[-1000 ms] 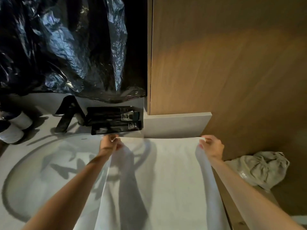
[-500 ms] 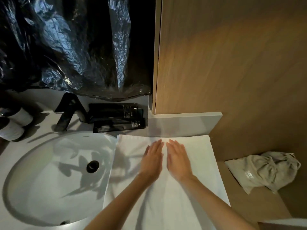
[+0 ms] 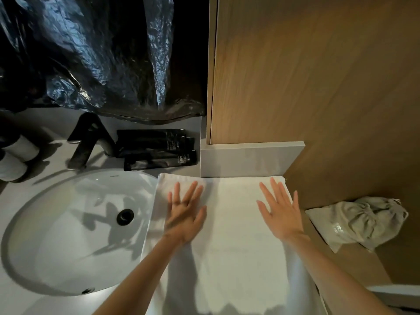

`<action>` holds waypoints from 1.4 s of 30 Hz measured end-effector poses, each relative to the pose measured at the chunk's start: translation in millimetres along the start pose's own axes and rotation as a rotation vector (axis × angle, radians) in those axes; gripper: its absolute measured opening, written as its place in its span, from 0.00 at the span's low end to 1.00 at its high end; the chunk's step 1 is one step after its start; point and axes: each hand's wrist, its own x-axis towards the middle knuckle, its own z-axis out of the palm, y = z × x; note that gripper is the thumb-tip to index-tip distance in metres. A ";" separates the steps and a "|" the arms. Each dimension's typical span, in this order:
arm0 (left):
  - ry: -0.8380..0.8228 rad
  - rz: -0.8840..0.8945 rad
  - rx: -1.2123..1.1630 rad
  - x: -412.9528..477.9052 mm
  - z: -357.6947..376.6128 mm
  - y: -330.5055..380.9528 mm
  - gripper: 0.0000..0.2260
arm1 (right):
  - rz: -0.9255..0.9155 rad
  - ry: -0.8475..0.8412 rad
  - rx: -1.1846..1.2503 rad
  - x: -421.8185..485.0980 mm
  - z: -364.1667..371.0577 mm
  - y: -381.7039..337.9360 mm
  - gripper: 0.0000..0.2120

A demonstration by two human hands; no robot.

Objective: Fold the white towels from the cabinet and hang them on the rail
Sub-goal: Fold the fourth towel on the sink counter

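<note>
Beside the white oval ceramic basin (image 3: pixel 68 235), a white rectangular terry towel (image 3: pixel 229 235) lies flat on the counter, its left edge over the rim. Left hand (image 3: pixel 184 214) and right hand (image 3: pixel 281 214) press it with straight, spread fingers, grasping nothing, probably smoothing it for folding.

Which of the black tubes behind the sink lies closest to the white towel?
The frontmost black tube, just beyond the far corner of the white towel; the other tubes sit behind it.
</note>
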 end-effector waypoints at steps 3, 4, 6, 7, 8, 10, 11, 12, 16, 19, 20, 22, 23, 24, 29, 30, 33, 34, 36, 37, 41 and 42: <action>-0.056 -0.048 -0.031 -1.0 -4.9 -0.7 0.31 | 0.082 -0.039 0.055 -1.0 -3.1 10.3 0.29; -0.094 -0.050 -0.034 0.5 -7.0 -1.1 0.31 | 0.086 -0.069 0.050 0.3 -4.8 11.2 0.29; -0.173 -0.061 -0.014 4.9 -13.3 -0.5 0.30 | 0.089 -0.122 0.007 4.1 -11.2 7.4 0.28; -0.192 -0.070 0.014 6.0 -17.8 2.6 0.29 | 0.087 -0.123 -0.010 5.2 -16.4 2.5 0.28; -0.187 -0.074 0.048 5.9 -23.1 7.9 0.28 | 0.079 -0.105 -0.007 4.7 -22.6 -5.1 0.27; -0.110 -0.058 0.087 -0.3 -33.2 21.2 0.27 | 0.045 -0.054 0.070 -3.4 -36.0 -26.1 0.30; -0.058 -0.042 0.082 -7.0 -36.7 28.8 0.26 | 0.013 -0.031 0.123 -11.5 -41.1 -39.3 0.32; -0.025 -0.027 0.077 -14.9 -39.1 36.6 0.26 | -0.031 -0.011 0.166 -21.7 -43.3 -53.1 0.34; -0.010 0.048 0.060 -60.1 -21.6 64.4 0.23 | -0.144 -0.013 0.223 -67.7 -29.0 -99.0 0.33; -0.089 0.035 0.019 -89.8 5.4 67.1 0.23 | -0.079 -0.052 0.147 -96.0 2.0 -110.4 0.26; -0.104 0.022 -0.001 -97.1 10.9 64.9 0.23 | -0.056 -0.041 0.134 -103.6 9.0 -108.8 0.25; -0.101 0.008 -0.007 -105.9 15.0 59.5 0.24 | -0.056 -0.046 0.117 -115.5 15.5 -99.0 0.25; -0.081 0.013 0.019 -108.0 17.0 56.5 0.25 | -0.077 -0.042 0.091 -119.2 17.2 -90.1 0.25; -0.052 0.021 0.037 -109.2 17.2 53.7 0.24 | -0.109 -0.047 0.072 -121.3 18.3 -79.1 0.25; 0.015 -0.014 0.041 -119.0 10.5 32.9 0.24 | -0.076 -0.017 0.017 -126.2 10.7 -12.4 0.25; 0.021 -0.026 0.034 -122.2 9.2 26.9 0.24 | -0.041 -0.020 0.032 -128.4 8.0 -1.7 0.25; 0.032 -0.062 0.025 -131.9 3.8 11.3 0.24 | 0.010 -0.050 0.111 -135.2 3.2 18.4 0.26; 0.026 -0.071 0.022 -134.6 2.0 7.3 0.25 | 0.013 -0.059 0.108 -136.0 2.1 21.3 0.27; 0.015 -0.091 0.037 -140.2 -0.8 0.3 0.26 | 0.015 -0.070 0.060 -136.1 1.3 23.3 0.27; 0.019 -0.099 0.047 -142.9 -1.7 -2.8 0.27 | 0.018 -0.078 0.045 -135.9 0.1 22.9 0.27; 0.080 -0.130 -0.010 -157.6 -7.5 -7.8 0.31 | 0.039 -0.099 -0.062 -137.9 -10.2 11.4 0.27; 0.084 -0.126 0.002 -162.1 -8.9 -4.5 0.32 | 0.035 -0.076 -0.083 -140.0 -13.8 4.2 0.27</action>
